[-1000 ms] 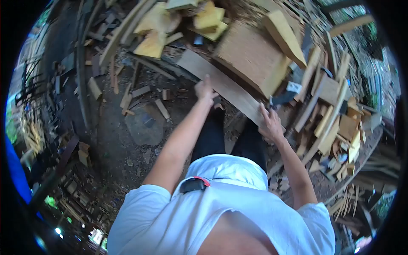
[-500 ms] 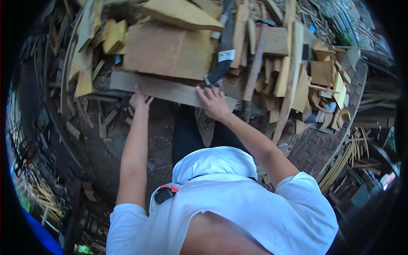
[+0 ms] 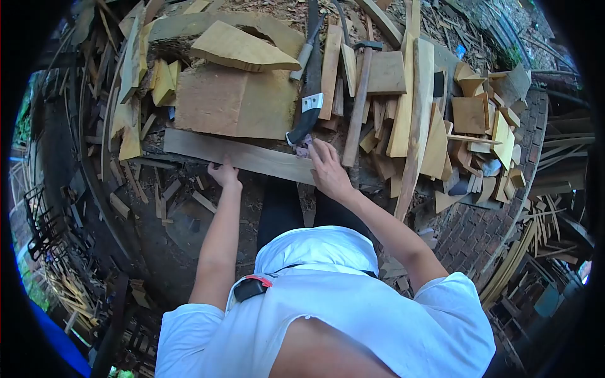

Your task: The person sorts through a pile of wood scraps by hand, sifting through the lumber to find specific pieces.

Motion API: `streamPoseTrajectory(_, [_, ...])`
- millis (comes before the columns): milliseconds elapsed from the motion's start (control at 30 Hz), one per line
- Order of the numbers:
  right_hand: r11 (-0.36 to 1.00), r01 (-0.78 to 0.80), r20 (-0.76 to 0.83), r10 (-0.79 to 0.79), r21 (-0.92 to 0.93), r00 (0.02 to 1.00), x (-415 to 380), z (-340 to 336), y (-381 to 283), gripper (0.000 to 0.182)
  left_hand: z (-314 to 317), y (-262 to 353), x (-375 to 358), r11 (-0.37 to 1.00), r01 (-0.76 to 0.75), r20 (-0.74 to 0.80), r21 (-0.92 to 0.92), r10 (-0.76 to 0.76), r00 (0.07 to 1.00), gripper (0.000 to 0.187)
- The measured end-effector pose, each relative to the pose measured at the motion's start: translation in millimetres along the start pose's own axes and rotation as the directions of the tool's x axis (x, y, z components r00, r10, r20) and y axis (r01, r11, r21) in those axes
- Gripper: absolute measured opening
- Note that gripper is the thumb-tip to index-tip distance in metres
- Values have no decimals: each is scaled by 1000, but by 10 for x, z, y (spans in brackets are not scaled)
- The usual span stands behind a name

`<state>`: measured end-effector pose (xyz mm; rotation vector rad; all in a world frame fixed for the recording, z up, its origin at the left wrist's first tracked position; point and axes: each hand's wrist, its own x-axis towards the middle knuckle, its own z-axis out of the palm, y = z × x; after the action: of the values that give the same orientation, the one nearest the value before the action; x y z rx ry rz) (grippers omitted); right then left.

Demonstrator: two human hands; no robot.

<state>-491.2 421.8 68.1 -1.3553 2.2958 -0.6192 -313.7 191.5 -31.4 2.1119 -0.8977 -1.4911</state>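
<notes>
A long flat wooden board (image 3: 252, 155) lies crosswise in front of me, tilting down a little to the right. My left hand (image 3: 225, 173) grips its near edge left of the middle, thumb against the board and fingers partly hidden below. At the board's right end, my right hand (image 3: 331, 171) is closed around the edge, its fingertips on the far side. Just beyond the right hand lies a handsaw (image 3: 307, 116) with a dark curved handle. A large wooden block (image 3: 236, 104) sits behind the board, with a rough pale wood piece (image 3: 242, 49) on top.
A hammer (image 3: 359, 104) with a long wooden handle lies right of the saw. Long wooden strips (image 3: 421, 113) and a heap of offcuts (image 3: 482, 116) cover the right side. More scraps (image 3: 165, 192) lie on the ground at left. Brick paving (image 3: 469, 233) shows at right.
My left hand has moved right along the board's near edge. The right hand has shifted slightly right and covers the board's right end. The view has tilted, so the bench sits lower.
</notes>
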Motion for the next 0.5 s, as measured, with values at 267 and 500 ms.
streamPoseTrajectory(267, [901,-308,-521,429,306,738,952,14,309,47,29,-165,-446,1000,25,157,16,-27,987,74])
streamPoseTrajectory(500, [612,-788,-409,735,59,541,1940,2,444,76,-309,-230,-418,987,-124,207,106,100,973,66])
